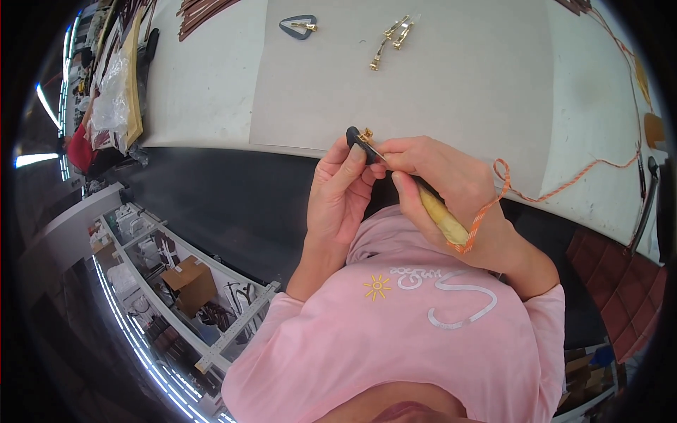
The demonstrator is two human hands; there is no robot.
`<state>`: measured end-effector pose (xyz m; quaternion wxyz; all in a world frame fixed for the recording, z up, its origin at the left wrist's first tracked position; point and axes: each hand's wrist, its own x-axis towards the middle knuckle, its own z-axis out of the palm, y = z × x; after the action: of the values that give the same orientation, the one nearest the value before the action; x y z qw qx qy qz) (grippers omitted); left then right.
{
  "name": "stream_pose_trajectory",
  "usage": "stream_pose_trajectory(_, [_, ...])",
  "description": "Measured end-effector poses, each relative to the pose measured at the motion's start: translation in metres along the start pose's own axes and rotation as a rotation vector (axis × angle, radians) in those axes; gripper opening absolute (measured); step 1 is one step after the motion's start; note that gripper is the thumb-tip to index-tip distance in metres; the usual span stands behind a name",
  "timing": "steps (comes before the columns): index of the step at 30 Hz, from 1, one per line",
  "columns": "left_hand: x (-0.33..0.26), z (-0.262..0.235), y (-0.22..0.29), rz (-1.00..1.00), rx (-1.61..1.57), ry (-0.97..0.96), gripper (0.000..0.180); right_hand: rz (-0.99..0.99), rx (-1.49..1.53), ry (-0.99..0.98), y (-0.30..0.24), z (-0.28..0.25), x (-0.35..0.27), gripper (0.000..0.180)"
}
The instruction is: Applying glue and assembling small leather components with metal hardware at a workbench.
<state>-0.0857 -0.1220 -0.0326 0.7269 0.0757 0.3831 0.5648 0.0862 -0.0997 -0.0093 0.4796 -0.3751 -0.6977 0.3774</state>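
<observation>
My left hand pinches a small dark piece with a rounded end between thumb and fingers, just off the table's near edge. A gold metal fitting sits on that piece. My right hand is closed round a tool with a yellow handle, dark toward the front, and a thin metal shaft. The shaft points at the piece beside the fitting; whether it is a screwdriver or an awl I cannot tell. An orange and white cord is tied to the handle's rear end and trails right over the table.
On a grey sheet over the white table lie a dark teardrop-shaped piece with a gold clasp and several gold clasps. Brown strips lie far left. A shelf rack with a cardboard box stands at lower left.
</observation>
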Motion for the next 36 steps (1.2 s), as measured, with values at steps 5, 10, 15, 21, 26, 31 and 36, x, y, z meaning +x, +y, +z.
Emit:
stream_pose_trajectory(5, [0.000, 0.003, 0.000, 0.004, 0.039, -0.002, 0.015, 0.093, 0.016, -0.126, -0.007, -0.014, 0.009, 0.013])
stream_pose_trajectory(10, [0.001, 0.004, 0.000, 0.015, 0.081, 0.012, 0.014, 0.166, -0.019, -0.227, -0.013, -0.020, 0.016, 0.015])
stream_pose_trajectory(15, [0.001, 0.006, 0.001, 0.011, 0.070, 0.018, 0.014, 0.122, 0.040, -0.068, -0.010, -0.006, 0.007, 0.010])
stream_pose_trajectory(21, [0.000, 0.002, 0.004, -0.019, 0.012, -0.046, 0.014, 0.044, 0.106, 0.037, -0.001, 0.006, -0.005, 0.014])
stream_pose_trajectory(26, [0.000, 0.002, 0.005, -0.015, 0.012, -0.032, 0.014, 0.031, 0.112, 0.035, 0.002, 0.009, -0.005, 0.014])
stream_pose_trajectory(31, [0.001, 0.001, 0.005, -0.029, 0.026, -0.065, 0.017, 0.034, 0.071, 0.015, -0.002, 0.009, -0.001, 0.013])
stream_pose_trajectory(36, [0.001, 0.000, 0.004, -0.017, 0.041, -0.058, 0.017, 0.099, 0.019, 0.038, -0.003, 0.012, -0.005, 0.015])
